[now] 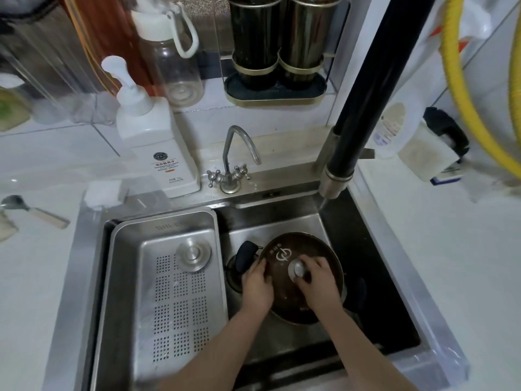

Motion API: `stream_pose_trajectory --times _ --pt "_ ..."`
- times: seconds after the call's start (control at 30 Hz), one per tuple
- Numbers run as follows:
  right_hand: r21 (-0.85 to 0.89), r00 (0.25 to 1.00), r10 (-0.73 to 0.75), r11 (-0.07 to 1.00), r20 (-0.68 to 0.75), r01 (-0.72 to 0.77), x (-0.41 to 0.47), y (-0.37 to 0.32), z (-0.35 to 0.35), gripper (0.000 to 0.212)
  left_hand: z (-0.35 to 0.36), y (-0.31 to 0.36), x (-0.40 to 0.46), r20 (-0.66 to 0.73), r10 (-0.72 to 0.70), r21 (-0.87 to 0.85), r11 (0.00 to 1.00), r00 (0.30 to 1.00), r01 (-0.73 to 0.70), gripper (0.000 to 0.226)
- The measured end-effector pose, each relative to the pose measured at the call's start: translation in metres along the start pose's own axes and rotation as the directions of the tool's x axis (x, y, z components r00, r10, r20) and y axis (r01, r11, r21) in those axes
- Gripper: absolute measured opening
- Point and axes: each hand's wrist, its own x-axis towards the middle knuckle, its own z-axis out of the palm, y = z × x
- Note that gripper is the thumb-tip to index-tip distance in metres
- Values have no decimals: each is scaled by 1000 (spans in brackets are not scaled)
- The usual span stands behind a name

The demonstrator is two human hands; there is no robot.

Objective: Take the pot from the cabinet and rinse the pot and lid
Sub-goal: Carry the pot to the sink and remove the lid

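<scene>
A dark glass lid (287, 249) with a silver knob (297, 268) lies over the pot in the steel sink (375, 280). The pot is mostly hidden under the lid; its black side handle (244, 256) sticks out to the left. My right hand (318, 283) grips the knob from the right. My left hand (256, 286) holds the lid's left rim, fingers curled over the edge. Water runs from the black pull-down faucet (335, 179) above the sink's back right corner.
A perforated steel drain tray (124, 277) with a round stopper (194, 254) fills the sink's left half. Behind stand a small two-knob tap (229, 165), a white soap dispenser (158, 142), a clear bottle (174, 60) and a utensil caddy (276, 52). A spoon (31, 210) lies left.
</scene>
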Motion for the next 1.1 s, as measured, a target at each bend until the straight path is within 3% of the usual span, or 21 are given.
stream_pose_trajectory --times 0.23,0.47,0.67,0.9,1.1 --pt "-25 983 -160 987 -86 159 -21 -34 -39 47 -25 13 -24 -49 118 62 991 992 -115 55" --pt "-148 873 -476 875 -101 460 -48 -118 -69 44 -103 12 -68 -204 271 172 956 941 -238 58" --pt "-199 807 -588 785 57 586 -70 -178 -31 44 -157 -24 -106 -222 185 104 981 957 -165 67" --pt "-253 763 -570 724 304 642 -81 -201 35 45 -176 -79 -123 -165 32 31 999 986 -27 72" --pt "-289 710 -609 651 353 702 -75 -202 78 44 -170 -111 -118 -157 -54 -48 998 986 47 75"
